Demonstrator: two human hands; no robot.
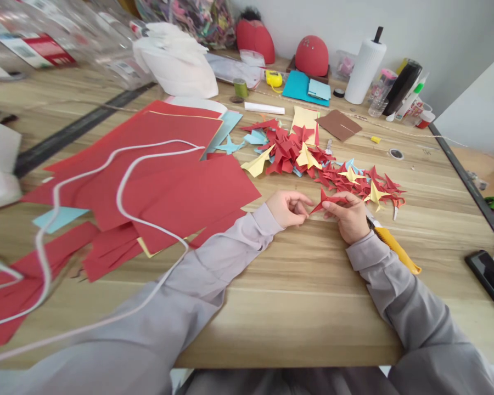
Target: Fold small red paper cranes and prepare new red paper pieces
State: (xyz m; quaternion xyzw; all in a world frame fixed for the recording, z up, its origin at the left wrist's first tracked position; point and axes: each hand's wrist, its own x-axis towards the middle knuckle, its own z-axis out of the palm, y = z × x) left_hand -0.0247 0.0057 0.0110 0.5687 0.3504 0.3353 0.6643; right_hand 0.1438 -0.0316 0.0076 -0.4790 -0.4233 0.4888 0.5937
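Note:
My right hand [349, 215] pinches a small red origami piece [324, 202] with pointed ends between thumb and fingers. Close to its left point is my left hand [288, 208], fingers loosely bent and apart, with nothing visible in it; whether a fingertip touches the paper I cannot tell. Just beyond both hands lies a heap of folded red paper pieces [290, 148] mixed with yellow and blue ones. More small pointed red pieces [341, 180] spread to the right, with a yellow star-like piece [376, 193] among them. A yellow-handled utility knife [399, 252] rests beside my right wrist.
Large red paper sheets [181, 192] cover the left side, crossed by a white cable [121, 192]. Scissors [397, 206] lie right of the pieces. Farther back stand a tape measure [274, 78], blue paper [298, 86] and a white bottle [364, 71]. A phone [489, 277] lies at right.

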